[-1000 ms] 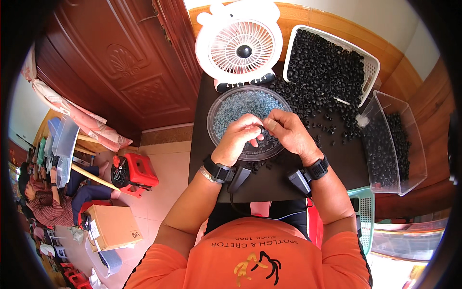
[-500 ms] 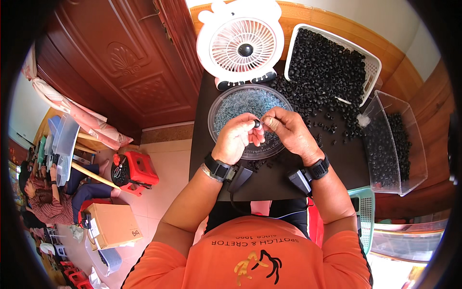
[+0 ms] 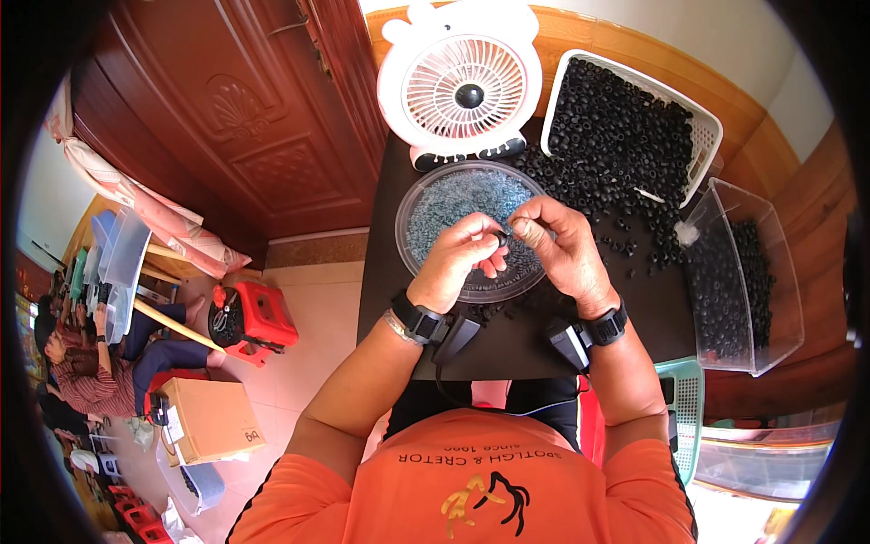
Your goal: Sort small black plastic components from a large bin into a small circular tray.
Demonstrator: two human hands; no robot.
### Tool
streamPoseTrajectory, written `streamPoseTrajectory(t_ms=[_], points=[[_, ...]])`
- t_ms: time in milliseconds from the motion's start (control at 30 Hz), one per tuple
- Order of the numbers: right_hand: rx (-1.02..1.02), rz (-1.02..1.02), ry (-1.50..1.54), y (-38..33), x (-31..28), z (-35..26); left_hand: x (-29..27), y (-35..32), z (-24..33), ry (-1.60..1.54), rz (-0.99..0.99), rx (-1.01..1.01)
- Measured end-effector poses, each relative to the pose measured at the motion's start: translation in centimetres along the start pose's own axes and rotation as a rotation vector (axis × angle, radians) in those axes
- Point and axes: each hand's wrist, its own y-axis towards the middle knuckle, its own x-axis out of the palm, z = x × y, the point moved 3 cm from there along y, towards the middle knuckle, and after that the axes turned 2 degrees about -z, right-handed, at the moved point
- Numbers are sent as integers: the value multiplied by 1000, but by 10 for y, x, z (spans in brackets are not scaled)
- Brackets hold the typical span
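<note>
one white fan [image 3: 460, 89], one round bowl [image 3: 426, 204], one white basket [image 3: 707, 122], one clear bin [image 3: 784, 272]

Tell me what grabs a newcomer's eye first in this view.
The two hands, left hand and right hand, meet over a clear round dish of blue-grey bits, pinching a small black ring between them. Behind stands a white fan. To the right, a white basket spills black rings across the dark table.

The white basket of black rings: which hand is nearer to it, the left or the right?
The right. The right hand is over the round dish's right side, just below-left of the white basket. The left hand is farther left, over the dish.
</note>
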Motion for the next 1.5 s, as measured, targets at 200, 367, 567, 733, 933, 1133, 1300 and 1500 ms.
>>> streamPoseTrajectory(t_ms=[200, 367, 567, 733, 933, 1133, 1300, 1500], points=[[-90, -18, -174, -2, 2, -7, 2, 3, -2, 56, -8, 7], [-294, 25, -345, 1, 12, -19, -1, -2, -1, -87, 62, 20], [-266, 65, -524, -4, 16, -19, 2, 0, 3, -163, 56, 49], [-263, -8, -372, -2, 6, -22, 3, 1, 2, -259, -41, 23], [-43, 238, -555, -25, -51, -40, -4, -3, 3, -318, -50, 120], [443, 257, -823, -84, -124, -11, 4, -5, 11, -195, 4, 129], [435, 80, -844, -98, -124, 7, 1, -4, 10, -218, 17, 132], [411, 1, -950, -97, -124, 29, -3, -2, 6, -211, 9, 110]])
